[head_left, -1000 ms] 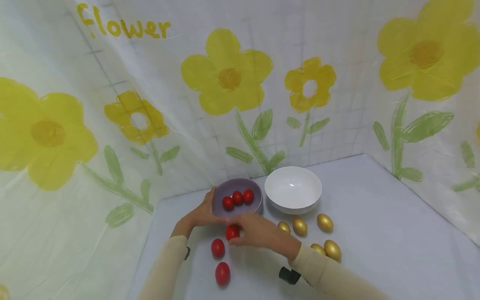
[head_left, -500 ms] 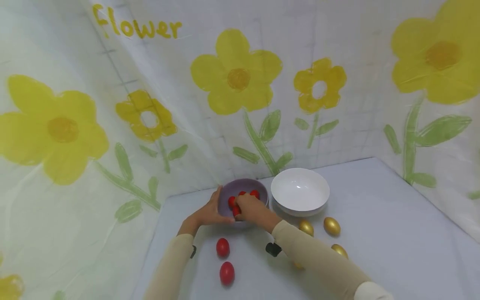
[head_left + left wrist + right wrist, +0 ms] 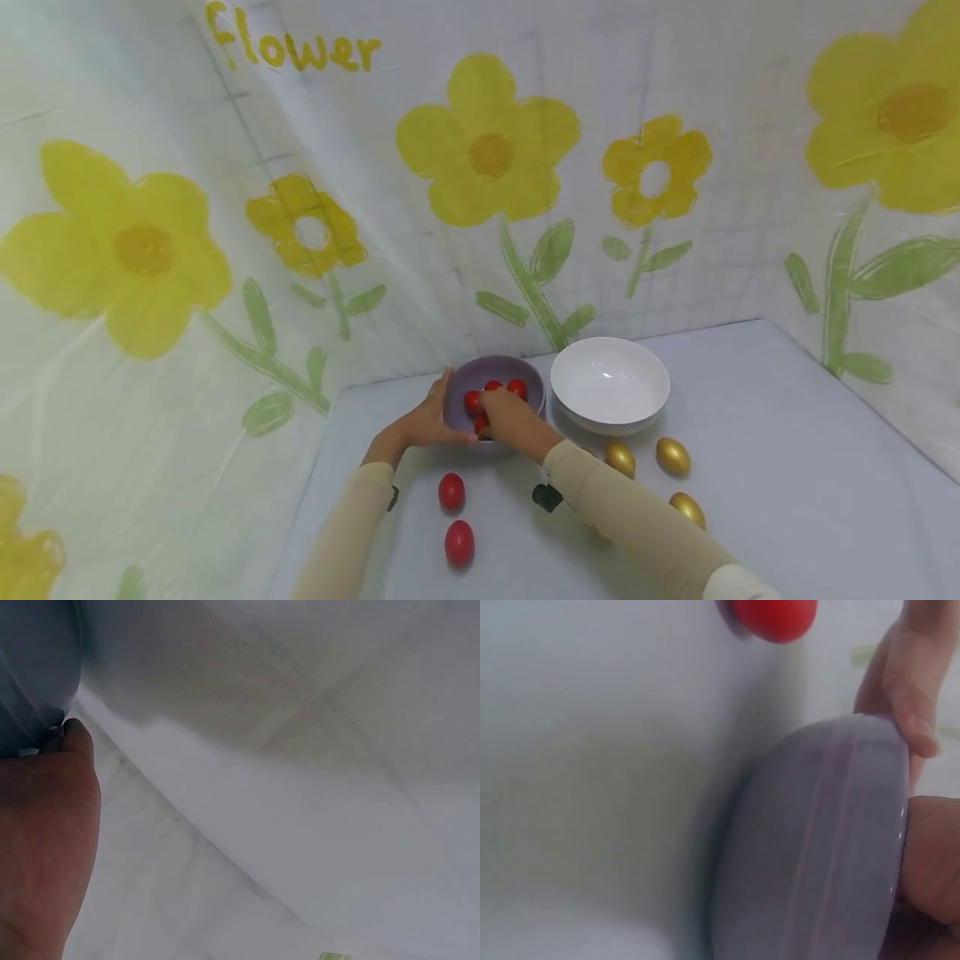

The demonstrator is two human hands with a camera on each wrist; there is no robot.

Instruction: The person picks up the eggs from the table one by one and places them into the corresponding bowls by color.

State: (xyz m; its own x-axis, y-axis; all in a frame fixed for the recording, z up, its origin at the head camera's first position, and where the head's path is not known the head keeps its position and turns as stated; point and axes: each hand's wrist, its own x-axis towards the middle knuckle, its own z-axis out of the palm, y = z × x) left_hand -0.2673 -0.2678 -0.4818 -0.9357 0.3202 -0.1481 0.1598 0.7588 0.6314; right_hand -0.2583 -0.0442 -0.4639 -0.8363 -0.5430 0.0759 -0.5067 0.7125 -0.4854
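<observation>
A round purple bowl (image 3: pixel 497 366) (image 3: pixel 817 847) stands at the back of the table with several red eggs (image 3: pixel 517 387) inside. My left hand (image 3: pixel 426 423) (image 3: pixel 41 847) grips it from the left, fingers along the far left side and thumb at the front rim. Reaching over the front right rim, my right hand (image 3: pixel 519 423) (image 3: pixel 934 862) pinches a red egg (image 3: pixel 481 427) low inside the bowl; its fingertips are partly hidden. Two more red eggs lie on the table in front, one nearer the bowl (image 3: pixel 452 492) and one closer to me (image 3: pixel 460 544).
A white bowl (image 3: pixel 610 387) stands just right of the purple one. Several gold eggs (image 3: pixel 673 457) lie before it, some partly covered by my right sleeve (image 3: pixel 630 517). A curtain with painted flowers (image 3: pixel 491 156) hangs behind the table (image 3: pixel 780 442).
My right hand has carried a red egg from the table in front of the bowl up into it. The left hand keeps its grip on the bowl. The head view has shifted slightly.
</observation>
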